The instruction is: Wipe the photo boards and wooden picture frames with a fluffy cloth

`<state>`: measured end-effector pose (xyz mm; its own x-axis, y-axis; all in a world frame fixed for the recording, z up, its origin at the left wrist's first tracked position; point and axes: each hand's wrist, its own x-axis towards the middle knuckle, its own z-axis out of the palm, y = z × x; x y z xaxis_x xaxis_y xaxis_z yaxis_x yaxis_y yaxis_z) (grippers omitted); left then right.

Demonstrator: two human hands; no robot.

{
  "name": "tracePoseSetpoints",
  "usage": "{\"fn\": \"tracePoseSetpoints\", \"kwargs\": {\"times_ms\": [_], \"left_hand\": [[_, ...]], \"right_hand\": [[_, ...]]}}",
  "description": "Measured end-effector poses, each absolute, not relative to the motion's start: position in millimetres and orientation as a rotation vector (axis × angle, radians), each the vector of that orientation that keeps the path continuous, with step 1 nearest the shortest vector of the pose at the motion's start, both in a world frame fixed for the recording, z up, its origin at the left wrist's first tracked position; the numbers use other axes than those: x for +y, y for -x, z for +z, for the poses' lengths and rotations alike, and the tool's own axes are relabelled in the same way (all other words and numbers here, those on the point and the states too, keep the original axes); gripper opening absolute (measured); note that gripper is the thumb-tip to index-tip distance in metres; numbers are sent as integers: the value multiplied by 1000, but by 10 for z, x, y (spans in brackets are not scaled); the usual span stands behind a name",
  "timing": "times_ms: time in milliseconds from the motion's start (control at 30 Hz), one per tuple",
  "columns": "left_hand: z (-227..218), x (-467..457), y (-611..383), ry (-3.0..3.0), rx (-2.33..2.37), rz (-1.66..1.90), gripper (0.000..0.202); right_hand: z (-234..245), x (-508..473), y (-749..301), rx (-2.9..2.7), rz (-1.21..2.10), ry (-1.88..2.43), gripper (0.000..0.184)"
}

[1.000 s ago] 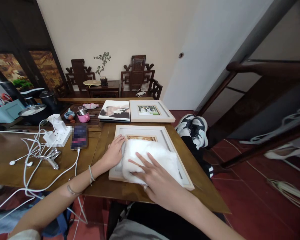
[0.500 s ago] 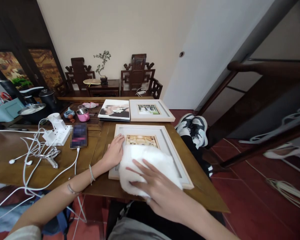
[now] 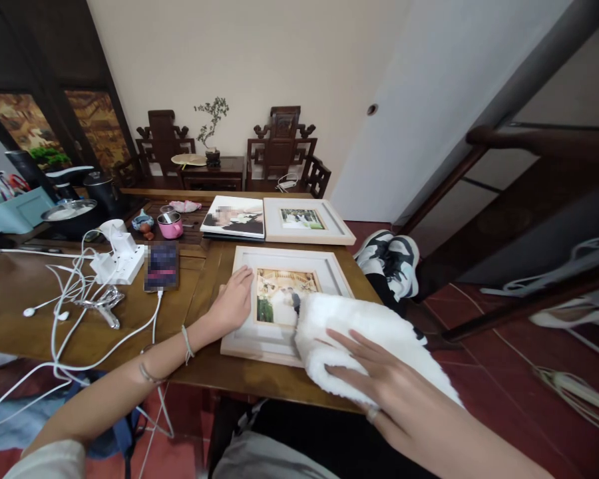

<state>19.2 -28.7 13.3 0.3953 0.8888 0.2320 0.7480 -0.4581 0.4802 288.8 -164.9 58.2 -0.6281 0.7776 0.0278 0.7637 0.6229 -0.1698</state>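
A light-wood picture frame (image 3: 237,342) lies flat on the wooden table, its photo partly in sight. My left hand (image 3: 233,299) grips the frame's left side, fingers over the edge. A fluffy white cloth (image 3: 379,319) covers the frame's lower right corner and hangs past the table's right edge. My right hand (image 3: 379,379) holds this cloth, with some fingers stretched across the top and a fold at the thumb. Behind lie a second framed photo (image 3: 329,229) and a white photo book (image 3: 234,218), side by side.
On the left are a white power strip (image 3: 130,265) with tangled cables, a phone (image 3: 161,266) on a charging cable, and a pink cup (image 3: 170,226). A blue organizer (image 3: 24,211) stands farther left. Someone's sneakers (image 3: 394,259) show beyond the table's right edge.
My right hand has moved right with the white cloth, uncovering more of the photo. The left hand stays on the frame's left side. The view has shifted slightly.
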Motion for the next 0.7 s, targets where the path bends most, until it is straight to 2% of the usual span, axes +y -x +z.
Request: {"fn": "tracePoseSetpoints", "kwargs": {"times_ms": [167, 367, 600, 700], "left_hand": [[223, -336, -238, -2286, 1505, 592, 43], [172, -269, -173, -2403, 1409, 618, 41], [176, -264, -139, -2455, 1364, 536, 43], [207, -279, -149, -2458, 1373, 489, 46]], "right_hand": [[705, -1496, -2484, -2818, 337, 1152, 64], [739, -1424, -2375, -2898, 348, 1117, 74], [462, -1659, -3284, -2723, -76, 1415, 68], [469, -1472, -3398, -2724, -149, 1465, 63]]}}
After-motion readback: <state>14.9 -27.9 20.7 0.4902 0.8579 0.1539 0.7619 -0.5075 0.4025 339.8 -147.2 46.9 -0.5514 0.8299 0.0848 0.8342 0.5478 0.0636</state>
